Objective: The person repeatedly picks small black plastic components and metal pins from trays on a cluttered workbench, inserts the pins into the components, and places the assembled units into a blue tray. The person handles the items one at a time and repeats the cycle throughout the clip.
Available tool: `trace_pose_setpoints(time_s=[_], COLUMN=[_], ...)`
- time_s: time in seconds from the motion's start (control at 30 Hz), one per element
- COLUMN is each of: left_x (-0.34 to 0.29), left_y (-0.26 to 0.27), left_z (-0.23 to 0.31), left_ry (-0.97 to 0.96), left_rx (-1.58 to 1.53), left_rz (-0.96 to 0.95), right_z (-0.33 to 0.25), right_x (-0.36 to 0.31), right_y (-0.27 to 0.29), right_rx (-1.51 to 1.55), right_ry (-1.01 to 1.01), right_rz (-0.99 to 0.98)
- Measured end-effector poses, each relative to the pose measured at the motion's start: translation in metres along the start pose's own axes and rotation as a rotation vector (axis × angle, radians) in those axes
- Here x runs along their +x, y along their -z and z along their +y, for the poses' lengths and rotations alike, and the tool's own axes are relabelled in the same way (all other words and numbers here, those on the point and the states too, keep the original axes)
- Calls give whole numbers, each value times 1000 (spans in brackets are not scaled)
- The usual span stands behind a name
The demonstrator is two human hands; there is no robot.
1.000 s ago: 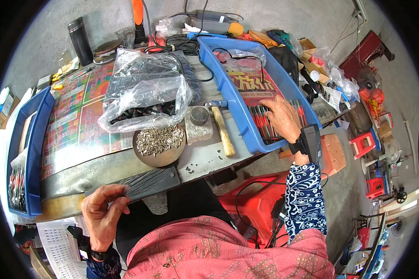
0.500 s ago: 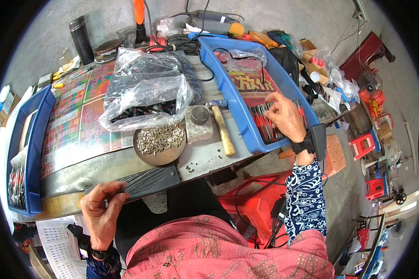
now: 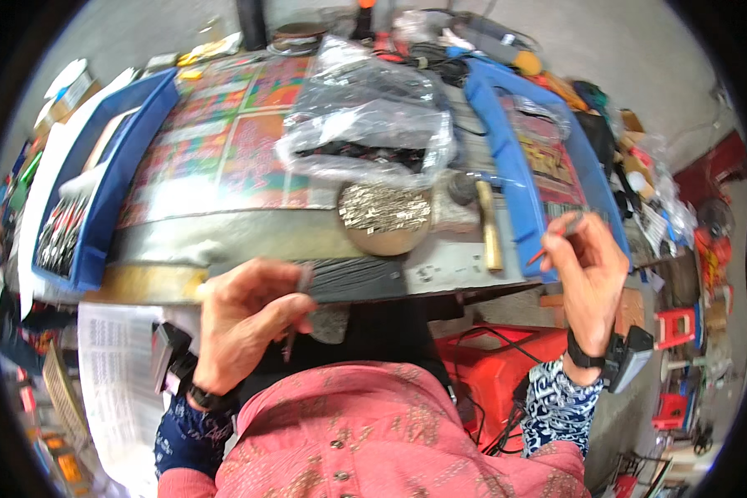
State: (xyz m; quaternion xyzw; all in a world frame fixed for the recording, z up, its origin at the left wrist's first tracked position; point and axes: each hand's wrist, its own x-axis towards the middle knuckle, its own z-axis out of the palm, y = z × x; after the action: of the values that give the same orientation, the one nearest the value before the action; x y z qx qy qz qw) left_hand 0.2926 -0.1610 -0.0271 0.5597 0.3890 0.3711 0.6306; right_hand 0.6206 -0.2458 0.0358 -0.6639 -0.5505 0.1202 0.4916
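My left hand [image 3: 245, 319] grips the near end of a flat black ribbed bar [image 3: 353, 278] that lies along the table's front edge. My right hand [image 3: 588, 267] is raised in front of the blue tray [image 3: 510, 162] on the right and pinches a thin dark rod with a red tip [image 3: 554, 241]. Between the hands stands a round bowl [image 3: 384, 220] full of small silvery metal pieces. A wooden-handled hammer [image 3: 489, 228] lies just right of the bowl.
A clear plastic bag [image 3: 365, 124] with dark parts lies behind the bowl on the patterned table cover [image 3: 224, 158]. Another blue tray [image 3: 100, 191] with thin parts sits at the left. Red plastic stools [image 3: 494, 357] stand below; clutter fills the floor at the right.
My right hand has lifted out of the right blue tray and come toward me holding the thin rod. My left hand stays on the black bar. The view has tilted down and closer.
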Motion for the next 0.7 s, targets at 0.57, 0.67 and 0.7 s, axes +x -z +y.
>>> trace_pose_setpoints(time_s=[0.57,0.67,0.7], left_x=[-17,-19,-19], left_y=[7,7,7], left_z=[-10,-13,-14], left_ry=[89,81,87], left_rx=[-346,-382,-383], left_rz=[-67,-66,-65], right_z=[-35,-36,-36], right_x=[-47,-54,-55], right_y=[-139,-150,-153], right_rx=[721,655,663], right_ry=[-213,-146,-142], right_rz=[-741,-682,-677])
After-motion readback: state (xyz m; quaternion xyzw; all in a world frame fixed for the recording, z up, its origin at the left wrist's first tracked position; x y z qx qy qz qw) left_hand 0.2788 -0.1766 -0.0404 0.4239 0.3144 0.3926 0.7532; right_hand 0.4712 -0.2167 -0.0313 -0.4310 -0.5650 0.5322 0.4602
